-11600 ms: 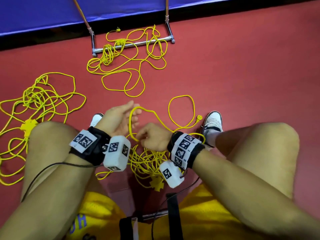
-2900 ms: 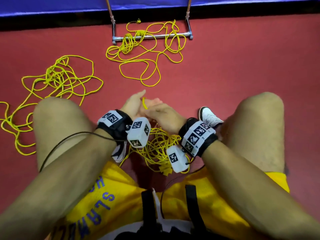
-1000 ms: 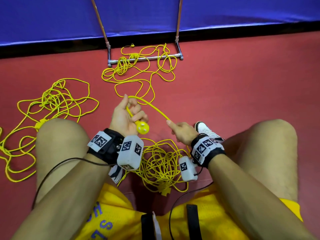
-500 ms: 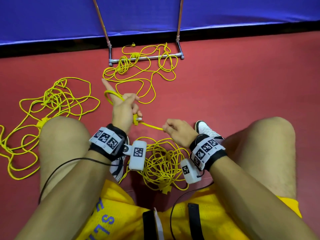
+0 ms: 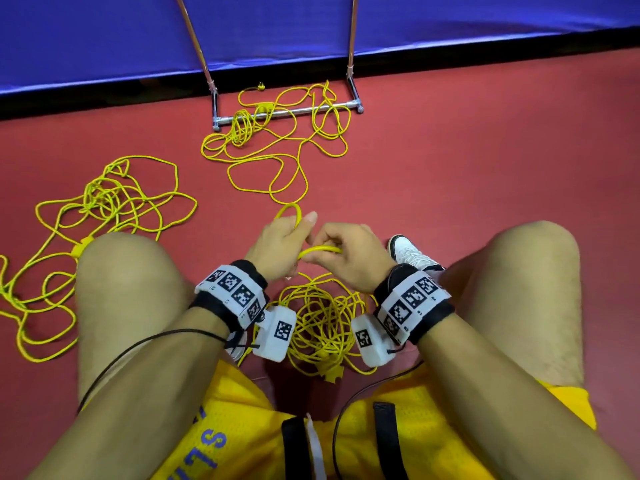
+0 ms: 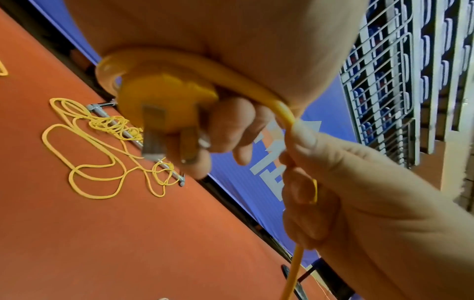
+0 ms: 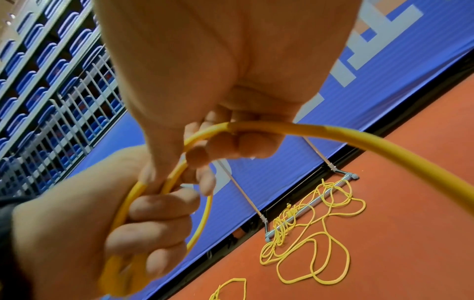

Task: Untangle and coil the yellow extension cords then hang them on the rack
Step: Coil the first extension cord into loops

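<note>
Seated on the red floor [image 5: 485, 168], a person starts the first coil — left hand [image 5: 277, 242] gripping the plug [image 6: 164, 105], right hand [image 5: 349, 254] pinching the cord [image 5: 320, 250]; 3 tangles remain, none hung on the rack [image 5: 287, 112].

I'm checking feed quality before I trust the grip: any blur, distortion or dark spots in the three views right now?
Head view: evenly lit and sharp, with wide-angle bending at the edges; both hands clear. Left wrist view: the plug in the left hand is close and soft, its prongs blurred; the floor beyond is sharper. Right wrist view: the cord near the lens is slightly soft, the right hand shadowed underneath.
</note>
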### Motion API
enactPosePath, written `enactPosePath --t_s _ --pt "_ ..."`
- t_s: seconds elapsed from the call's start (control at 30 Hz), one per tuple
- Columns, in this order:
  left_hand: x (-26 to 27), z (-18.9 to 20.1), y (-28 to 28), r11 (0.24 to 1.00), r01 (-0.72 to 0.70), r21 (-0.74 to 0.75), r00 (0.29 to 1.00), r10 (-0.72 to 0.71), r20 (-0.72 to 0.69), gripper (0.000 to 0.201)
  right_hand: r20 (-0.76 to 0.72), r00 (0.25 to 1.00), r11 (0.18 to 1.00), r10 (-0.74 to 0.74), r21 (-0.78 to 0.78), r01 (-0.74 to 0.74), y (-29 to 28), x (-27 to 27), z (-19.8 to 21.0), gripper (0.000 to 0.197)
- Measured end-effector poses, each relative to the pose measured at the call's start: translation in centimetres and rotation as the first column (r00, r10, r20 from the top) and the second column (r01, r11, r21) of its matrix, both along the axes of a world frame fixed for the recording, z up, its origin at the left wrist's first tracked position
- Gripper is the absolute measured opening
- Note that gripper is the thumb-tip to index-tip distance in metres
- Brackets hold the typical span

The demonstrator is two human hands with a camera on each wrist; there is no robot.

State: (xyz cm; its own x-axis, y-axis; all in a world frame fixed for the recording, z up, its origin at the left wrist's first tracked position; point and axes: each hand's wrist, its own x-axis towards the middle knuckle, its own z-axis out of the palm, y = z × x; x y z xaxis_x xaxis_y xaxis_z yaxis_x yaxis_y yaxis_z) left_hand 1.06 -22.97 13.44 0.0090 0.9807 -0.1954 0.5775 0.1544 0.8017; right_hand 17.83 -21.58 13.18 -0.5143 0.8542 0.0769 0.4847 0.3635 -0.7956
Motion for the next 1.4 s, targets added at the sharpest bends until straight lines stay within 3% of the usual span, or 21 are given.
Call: enactPosePath --t_s 0.1,0.2,0.3,0.37,0.53,0.63,0.7,0.77,0.87,1.0,1.07,1.17,1.23,1.3,1.4 --pt "0.4 0.3 -0.5 0.993 0.063 -0.102 0.982 -0.044 0.183 0.053 0.148 0.965 0.976 -0.218 0.047 0.213 1.1 1.0 0.4 0.056" --pt "0.9 0.5 -1.0 0.948 0.207 -0.243 0.935 -0.119 0.333 0.051 0.272 0.931 0.97 -0.244 0.072 0.233 1.9 1.8 0.6 0.047" --pt "0.8 1.1 -0.9 0.938 0.216 -0.272 0.91 -0.093 0.403 0.044 0.085 0.989 0.993 -0.12 0.001 0.121 2.4 2.5 0.3 0.033" --pt "0.2 1.5 -0.6 0.944 0.196 -0.264 0.874 -0.046 0.484 0.038 -0.025 0.992 0.99 -0.126 -0.066 0.124 3.2 3.1 0.0 0.027" --pt "0.0 2.3 -0.7 0.909 0.284 -0.305 0.767 -0.025 0.642 0.033 0.023 0.955 0.954 -0.297 0.041 0.296 3.7 3.3 -0.3 0.012" --pt "0.6 3.3 -1.0 0.882 0.343 -0.324 0.695 -0.006 0.719 0.036 -0.048 0.909 0.902 -0.414 0.112 0.417 3.3 2.4 -0.4 0.017" --pt "0.8 4.1 -1.1 0.869 0.351 -0.35 0.634 0.055 0.771 0.037 0.034 0.895 0.895 -0.445 0.059 0.443 3.6 2.1 -1.2 0.025" --pt "0.7 4.5 -1.0 0.876 0.32 -0.361 0.534 0.148 0.833 0.041 0.189 0.897 0.911 -0.398 -0.035 0.412 3.9 2.0 -2.6 0.034" --pt "-0.4 4.6 -0.1 0.935 0.187 -0.302 0.297 0.239 0.924 0.043 0.293 0.917 0.928 -0.272 -0.172 0.33 3.9 1.3 -4.1 0.033" --pt "-2.9 4.1 1.6 0.978 0.06 -0.198 -0.027 0.2 0.979 0.041 0.474 0.877 0.925 -0.08 -0.292 0.242 2.9 0.3 -6.1 0.036" --pt "-3.9 3.7 2.0 0.983 0.041 -0.177 -0.145 0.181 0.973 0.039 0.545 0.838 0.883 0.033 -0.409 0.231 2.4 0.4 -7.0 0.04" --pt "-4.4 3.4 2.3 0.974 -0.068 -0.217 -0.163 0.203 0.965 0.039 0.559 0.824 0.836 0.097 -0.494 0.237 2.1 0.7 -7.6 0.054" --pt "-4.0 3.6 2.4 0.949 -0.19 -0.252 -0.096 0.237 0.967 0.039 0.536 0.843 0.854 0.048 -0.46 0.244 2.0 0.4 -7.1 0.058" --pt "-3.3 3.9 2.4 0.91 -0.305 -0.282 -0.04 0.284 0.958 0.034 0.418 0.908 0.878 -0.007 -0.433 0.205 1.7 -0.4 -6.3 0.042" --pt "-3.3 3.8 3.0 0.845 -0.406 -0.348 -0.026 0.37 0.929 0.03 0.291 0.957 0.94 -0.01 -0.322 0.108 1.0 -0.9 -5.5 0.018"
